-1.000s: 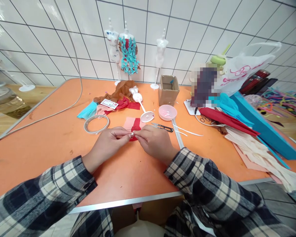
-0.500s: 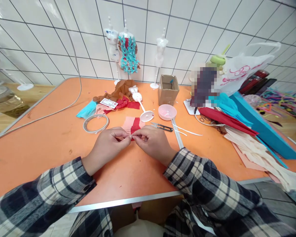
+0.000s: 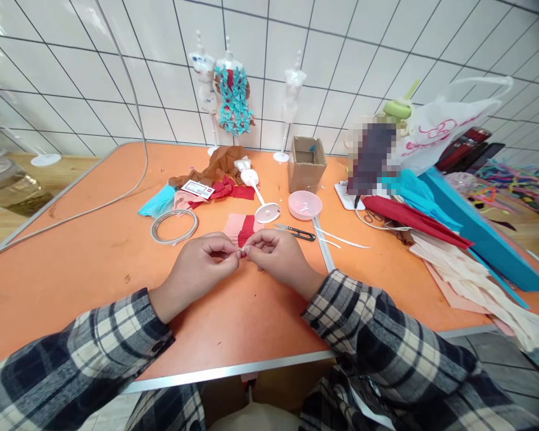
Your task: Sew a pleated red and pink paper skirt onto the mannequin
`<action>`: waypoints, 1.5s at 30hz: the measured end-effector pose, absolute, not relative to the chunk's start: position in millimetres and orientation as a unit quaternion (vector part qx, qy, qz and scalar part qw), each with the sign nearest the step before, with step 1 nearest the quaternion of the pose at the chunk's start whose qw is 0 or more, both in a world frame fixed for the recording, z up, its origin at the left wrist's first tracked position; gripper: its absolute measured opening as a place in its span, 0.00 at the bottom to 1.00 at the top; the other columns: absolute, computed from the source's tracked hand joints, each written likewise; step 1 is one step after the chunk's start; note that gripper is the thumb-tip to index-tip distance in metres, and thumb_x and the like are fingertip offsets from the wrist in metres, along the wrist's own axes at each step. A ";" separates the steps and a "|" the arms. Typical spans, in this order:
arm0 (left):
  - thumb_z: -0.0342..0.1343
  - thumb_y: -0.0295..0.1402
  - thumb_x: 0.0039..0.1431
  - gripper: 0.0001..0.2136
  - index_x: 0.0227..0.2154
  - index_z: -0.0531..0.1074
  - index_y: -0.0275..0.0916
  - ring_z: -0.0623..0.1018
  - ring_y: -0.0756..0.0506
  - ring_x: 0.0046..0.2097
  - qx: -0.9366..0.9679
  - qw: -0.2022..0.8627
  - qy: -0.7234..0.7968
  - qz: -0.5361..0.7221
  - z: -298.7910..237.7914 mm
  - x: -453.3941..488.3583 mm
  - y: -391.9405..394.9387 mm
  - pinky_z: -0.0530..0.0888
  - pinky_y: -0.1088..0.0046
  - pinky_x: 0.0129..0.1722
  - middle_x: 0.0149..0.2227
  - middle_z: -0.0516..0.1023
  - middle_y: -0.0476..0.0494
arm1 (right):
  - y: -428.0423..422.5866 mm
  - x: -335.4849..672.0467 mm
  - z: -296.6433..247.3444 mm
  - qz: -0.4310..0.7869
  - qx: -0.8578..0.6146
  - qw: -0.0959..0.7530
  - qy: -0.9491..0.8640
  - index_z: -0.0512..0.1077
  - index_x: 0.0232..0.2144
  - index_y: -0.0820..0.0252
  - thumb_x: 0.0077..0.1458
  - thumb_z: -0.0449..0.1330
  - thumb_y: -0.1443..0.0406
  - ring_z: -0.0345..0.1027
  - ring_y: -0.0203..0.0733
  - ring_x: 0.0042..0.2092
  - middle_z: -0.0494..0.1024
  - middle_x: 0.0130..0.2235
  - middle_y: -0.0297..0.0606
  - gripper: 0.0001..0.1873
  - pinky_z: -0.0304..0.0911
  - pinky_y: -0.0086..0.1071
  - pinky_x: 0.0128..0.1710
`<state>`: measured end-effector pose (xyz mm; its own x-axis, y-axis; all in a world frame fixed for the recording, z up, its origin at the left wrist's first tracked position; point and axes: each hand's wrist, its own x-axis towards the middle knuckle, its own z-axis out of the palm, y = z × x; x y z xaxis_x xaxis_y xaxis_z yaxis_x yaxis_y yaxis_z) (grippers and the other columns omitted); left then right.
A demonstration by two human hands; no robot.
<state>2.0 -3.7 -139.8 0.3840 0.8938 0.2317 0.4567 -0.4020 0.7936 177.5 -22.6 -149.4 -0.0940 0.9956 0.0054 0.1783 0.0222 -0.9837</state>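
My left hand (image 3: 200, 263) and my right hand (image 3: 281, 257) meet fingertip to fingertip over the table, both closed in a pinch. Between the tips is something tiny and pale, too small to name. Just behind the fingers lie a pink crepe paper piece (image 3: 232, 225) and a red strip (image 3: 248, 226), partly hidden by my hands. Thread snips (image 3: 299, 232) rest right of them. A white mini mannequin (image 3: 259, 194) lies tipped over behind the red strip. The pink bowl (image 3: 305, 205) holds small white bits.
A tape roll (image 3: 174, 226) lies left. Crumpled brown paper (image 3: 220, 163), a cardboard box (image 3: 306, 164) and a standing mannequin covered in blue bows (image 3: 234, 96) are at the back. White strips (image 3: 344, 234), red paper (image 3: 415, 220) and a blue tray (image 3: 480, 221) occupy the right.
My right hand's fingers have shifted slightly and curled differently at the pinch; the fingertips remain together. The things on the table stay in place.
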 end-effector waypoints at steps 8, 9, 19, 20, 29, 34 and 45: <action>0.57 0.31 0.53 0.06 0.25 0.77 0.40 0.80 0.46 0.34 0.774 0.331 0.396 0.368 -142.2 -3.6 -3.6 0.75 0.73 0.37 0.30 0.82 0.45 | -19.7 179.8 -146.3 0.594 -0.449 0.458 -0.486 0.72 0.26 0.60 0.46 0.62 0.64 0.60 0.26 0.18 0.74 0.24 0.27 0.05 0.56 0.21 0.17; 0.57 0.30 0.54 0.06 0.25 0.77 0.40 0.80 0.46 0.34 0.776 0.331 0.386 0.375 -142.5 -4.4 -3.8 0.76 0.72 0.38 0.30 0.82 0.45 | -18.9 180.0 -148.3 0.600 -0.443 0.469 -0.473 0.71 0.27 0.60 0.46 0.62 0.64 0.59 0.26 0.18 0.73 0.24 0.27 0.05 0.56 0.21 0.16; 0.55 0.29 0.58 0.08 0.25 0.77 0.40 0.81 0.48 0.34 0.798 0.290 0.329 0.413 -141.8 -9.1 -1.2 0.77 0.76 0.36 0.29 0.82 0.46 | 1.3 204.4 -139.5 0.550 -0.433 0.596 -0.393 0.62 0.27 0.57 0.44 0.65 0.60 0.69 0.30 0.21 0.80 0.30 0.32 0.15 0.63 0.21 0.16; 0.55 0.29 0.58 0.08 0.25 0.77 0.40 0.81 0.48 0.34 0.799 0.289 0.327 0.413 -142.3 -8.4 -0.9 0.77 0.76 0.35 0.30 0.82 0.47 | 7.2 211.8 -135.1 0.520 -0.434 0.619 -0.397 0.62 0.27 0.57 0.44 0.66 0.59 0.70 0.31 0.22 0.80 0.29 0.32 0.16 0.65 0.22 0.18; 0.54 0.29 0.58 0.09 0.25 0.77 0.41 0.81 0.49 0.33 0.803 0.283 0.312 0.421 -144.9 -0.6 -0.7 0.76 0.79 0.33 0.29 0.81 0.47 | 90.6 265.3 -99.8 0.125 -0.553 0.668 -0.481 0.79 0.39 0.60 0.56 0.54 0.63 0.75 0.43 0.41 0.82 0.41 0.41 0.15 0.72 0.36 0.41; 0.54 0.29 0.59 0.09 0.26 0.78 0.41 0.81 0.49 0.33 0.789 0.288 0.333 0.429 -146.9 -1.4 1.0 0.77 0.78 0.34 0.29 0.81 0.46 | 112.0 279.0 -99.6 -0.048 -0.706 0.448 -0.546 0.76 0.54 0.54 0.59 0.48 0.72 0.71 0.47 0.50 0.81 0.47 0.43 0.26 0.64 0.37 0.50; 0.54 0.29 0.58 0.09 0.27 0.79 0.42 0.81 0.48 0.34 0.789 0.297 0.336 0.421 -150.6 -1.2 2.7 0.77 0.78 0.34 0.31 0.81 0.46 | 114.0 297.8 -110.2 -0.111 -0.750 0.364 -0.541 0.80 0.48 0.49 0.63 0.55 0.62 0.70 0.48 0.43 0.81 0.36 0.42 0.17 0.62 0.36 0.41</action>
<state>-1.2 2.7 -150.6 0.4200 0.7798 0.4642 0.2809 -0.5981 0.7506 297.8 114.0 -110.2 0.3908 0.7300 0.5607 0.8922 -0.1506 -0.4257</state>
